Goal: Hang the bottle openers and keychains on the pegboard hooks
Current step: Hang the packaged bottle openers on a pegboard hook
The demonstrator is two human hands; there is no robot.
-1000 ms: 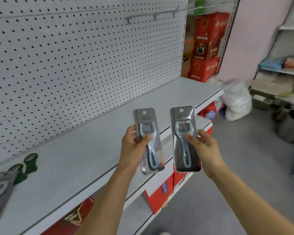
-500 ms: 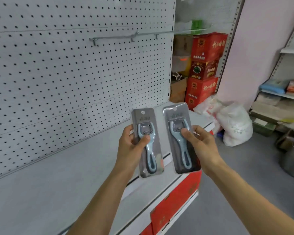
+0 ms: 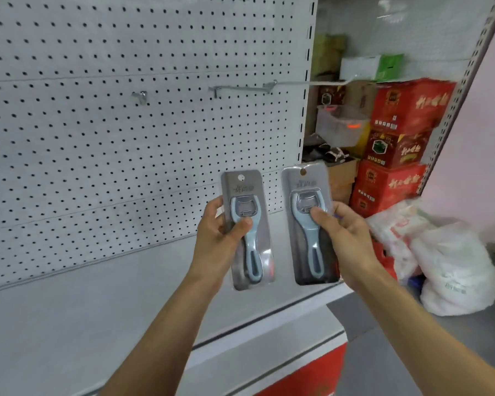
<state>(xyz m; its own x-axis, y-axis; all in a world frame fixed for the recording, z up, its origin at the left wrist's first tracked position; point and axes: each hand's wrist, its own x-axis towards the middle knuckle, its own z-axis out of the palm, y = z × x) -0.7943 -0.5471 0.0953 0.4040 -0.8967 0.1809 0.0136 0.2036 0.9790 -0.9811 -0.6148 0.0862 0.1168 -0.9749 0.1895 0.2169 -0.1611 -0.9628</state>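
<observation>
Mid-frame, the left hand [image 3: 217, 238] grips one carded bottle opener [image 3: 247, 228] and the right hand [image 3: 345, 238] pinches another [image 3: 309, 224]; both small hang holes could miss the long hook [image 3: 242, 88] at upper centre; a card could slip.

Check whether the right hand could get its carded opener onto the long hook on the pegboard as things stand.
Probably yes. The right hand holds its carded opener upright, hang hole on top; the long hook above is bare, with nothing between them.

Open pegboard [image 3: 126, 138] face around two bare hooks [image 3: 242, 88] (shelf [image 3: 69, 310] below).
</observation>
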